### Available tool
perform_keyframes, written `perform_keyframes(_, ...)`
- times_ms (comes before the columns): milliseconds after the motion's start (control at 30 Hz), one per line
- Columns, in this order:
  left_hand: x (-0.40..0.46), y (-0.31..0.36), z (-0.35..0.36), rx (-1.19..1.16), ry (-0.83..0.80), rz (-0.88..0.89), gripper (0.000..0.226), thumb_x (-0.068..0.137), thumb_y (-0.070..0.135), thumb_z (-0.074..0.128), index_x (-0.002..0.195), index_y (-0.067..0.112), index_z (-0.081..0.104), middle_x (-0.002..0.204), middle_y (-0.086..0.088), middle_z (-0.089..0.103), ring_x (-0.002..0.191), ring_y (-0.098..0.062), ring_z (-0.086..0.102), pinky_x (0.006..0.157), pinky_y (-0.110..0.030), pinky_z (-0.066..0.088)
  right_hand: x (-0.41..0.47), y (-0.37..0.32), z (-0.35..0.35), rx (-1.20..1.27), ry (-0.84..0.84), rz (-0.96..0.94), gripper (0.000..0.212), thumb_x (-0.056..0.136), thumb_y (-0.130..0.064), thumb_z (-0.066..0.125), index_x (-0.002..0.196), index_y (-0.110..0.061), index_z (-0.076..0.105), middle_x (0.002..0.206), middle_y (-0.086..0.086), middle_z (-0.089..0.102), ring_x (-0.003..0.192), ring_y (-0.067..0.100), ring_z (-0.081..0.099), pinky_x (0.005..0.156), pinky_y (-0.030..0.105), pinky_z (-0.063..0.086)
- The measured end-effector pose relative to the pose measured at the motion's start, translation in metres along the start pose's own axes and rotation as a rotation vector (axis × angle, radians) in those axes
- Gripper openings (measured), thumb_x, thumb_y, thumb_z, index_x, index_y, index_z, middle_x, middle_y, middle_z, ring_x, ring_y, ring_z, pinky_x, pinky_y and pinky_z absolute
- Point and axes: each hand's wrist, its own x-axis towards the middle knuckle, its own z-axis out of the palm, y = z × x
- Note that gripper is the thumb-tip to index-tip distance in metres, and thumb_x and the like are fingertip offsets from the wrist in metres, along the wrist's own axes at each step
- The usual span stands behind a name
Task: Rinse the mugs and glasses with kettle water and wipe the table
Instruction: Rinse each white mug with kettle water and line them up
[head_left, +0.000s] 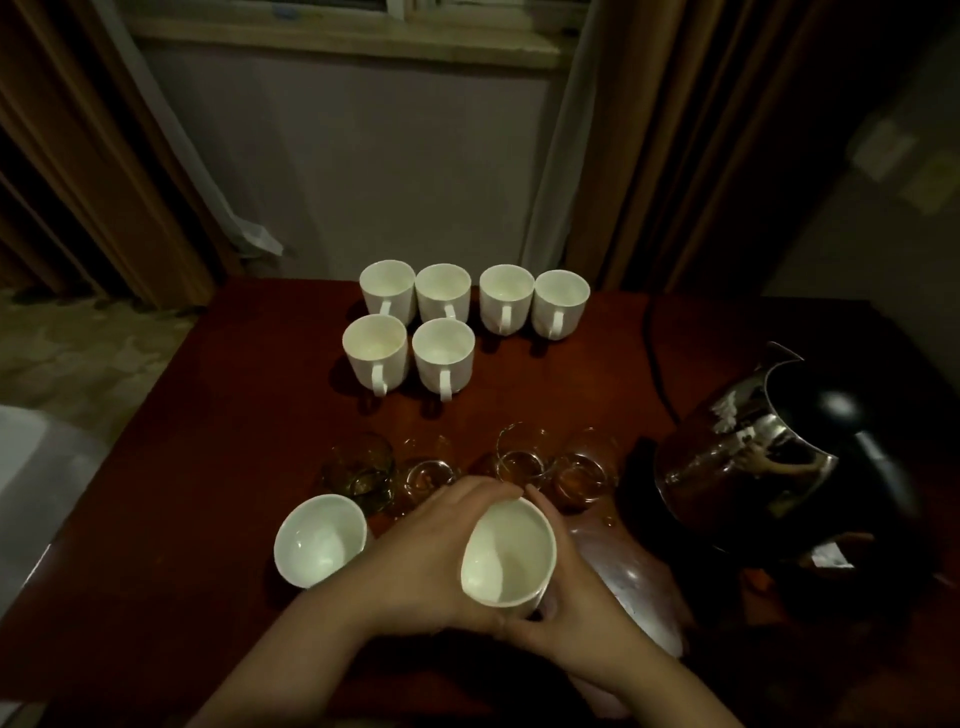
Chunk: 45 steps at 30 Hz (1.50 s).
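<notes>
Both hands, left hand (426, 551) and right hand (566, 618), fingers curled around a tilted white mug (506, 553), second mug (319, 540) beside, glasses (519, 465) behind, dark surface (208, 441)

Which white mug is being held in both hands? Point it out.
The tilted mug at the near edge, gripped by the left hand and right hand. The mug beside it and the six at the back stand untouched.

Brown curtains (78, 156) hang far left, more curtain (675, 156) far right. Pale wall panel (363, 156) between them, window sill (337, 44) above it. Patterned carpet (88, 353) at left floor. White blurred object (36, 493) at left edge, unidentifiable. Pale paper notes (904, 156) on dark surface, upper right.
</notes>
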Motion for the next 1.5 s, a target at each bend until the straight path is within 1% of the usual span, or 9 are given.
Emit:
perform_keyframes(200,0.013,0.024,0.007,-0.084,0.119,0.004,0.097,0.065,0.05,0.077,0.136,0.053,0.012,0.126,0.043,0.022,0.118,0.014,0.028,0.098,-0.01,0.027,-0.017,-0.023,-0.025,0.186,0.289,-0.062,0.082,0.05,-0.039,0.08,0.12,-0.036,0.038,0.117,-0.043,0.047,0.11,-0.018,0.047,0.082,-0.001,0.038)
perform_keyframes(367,0.02,0.043,0.029,-0.207,0.264,-0.004,0.091,0.045,0.064,0.072,0.121,0.065,0.024,0.123,0.038,0.043,0.114,0.013,0.044,0.095,-0.023,0.045,-0.02,-0.023,-0.034,0.211,0.452,-0.089,0.081,0.059,-0.004,0.083,0.12,-0.035,0.039,0.113,-0.04,0.052,0.105,-0.015,0.053,0.08,0.001,0.042)
perform_keyframes(533,0.035,0.054,0.032,-0.128,0.293,-0.021,0.081,0.04,0.071,0.064,0.112,0.056,0.032,0.111,0.033,0.051,0.103,0.007,0.051,0.085,-0.027,0.048,-0.023,-0.021,-0.035,0.183,0.503,-0.062,0.072,0.061,-0.024,0.08,0.118,-0.045,0.041,0.116,-0.037,0.053,0.111,-0.005,0.054,0.089,0.01,0.044)
perform_keyframes(767,0.049,0.055,0.039,-0.217,0.271,-0.027,0.077,0.041,0.071,0.069,0.11,0.054,0.036,0.109,0.03,0.053,0.098,0.009,0.052,0.078,-0.02,0.049,-0.039,-0.033,-0.102,-0.212,0.116,0.031,0.066,0.075,-0.039,0.07,0.122,-0.057,0.028,0.127,-0.038,0.041,0.119,-0.019,0.039,0.097,0.004,0.033)
perform_keyframes(900,0.054,0.058,0.039,-0.191,0.236,-0.018,0.075,0.039,0.072,0.064,0.106,0.059,0.032,0.108,0.032,0.05,0.1,0.01,0.049,0.078,-0.018,0.046,-0.058,-0.033,-0.127,-0.526,0.834,-0.081,0.038,0.078,-0.021,0.066,0.113,-0.035,0.057,0.117,-0.013,0.052,0.115,0.007,0.047,0.094,0.03,0.039)
perform_keyframes(967,0.058,0.059,0.04,-0.156,0.228,-0.015,0.075,0.039,0.071,0.063,0.106,0.059,0.031,0.11,0.032,0.05,0.101,0.007,0.049,0.079,-0.02,0.046,-0.063,-0.031,-0.138,-0.626,1.094,0.059,0.047,0.077,-0.008,0.068,0.12,-0.023,0.058,0.13,0.002,0.048,0.123,0.021,0.034,0.098,0.045,0.035)
perform_keyframes(1100,0.061,0.061,0.042,-0.138,0.216,-0.009,0.077,0.038,0.073,0.062,0.107,0.058,0.031,0.111,0.032,0.05,0.102,0.005,0.05,0.082,-0.022,0.046,-0.062,-0.02,-0.153,-0.631,0.931,0.44,0.069,0.083,-0.024,0.063,0.141,-0.037,0.029,0.143,0.009,0.028,0.125,0.026,0.036,0.101,0.045,0.038)
perform_keyframes(1233,0.061,0.064,0.046,-0.126,0.205,-0.01,0.073,0.038,0.07,0.062,0.104,0.059,0.032,0.108,0.034,0.049,0.099,0.009,0.049,0.078,-0.017,0.044,-0.059,-0.013,-0.161,-0.538,0.953,0.417,0.067,0.086,-0.028,0.059,0.143,-0.036,0.023,0.117,0.009,0.047,0.08,0.012,0.047,0.057,0.021,0.039)
perform_keyframes(1500,0.061,0.063,0.056,-0.154,0.248,-0.026,0.079,0.039,0.069,0.064,0.112,0.051,0.038,0.108,0.034,0.051,0.1,0.011,0.049,0.078,-0.015,0.045,-0.056,-0.014,-0.165,-0.275,1.078,0.31,0.057,0.08,-0.021,0.069,0.132,-0.028,0.046,0.098,-0.007,0.052,0.083,0.012,0.053,0.073,0.028,0.049)
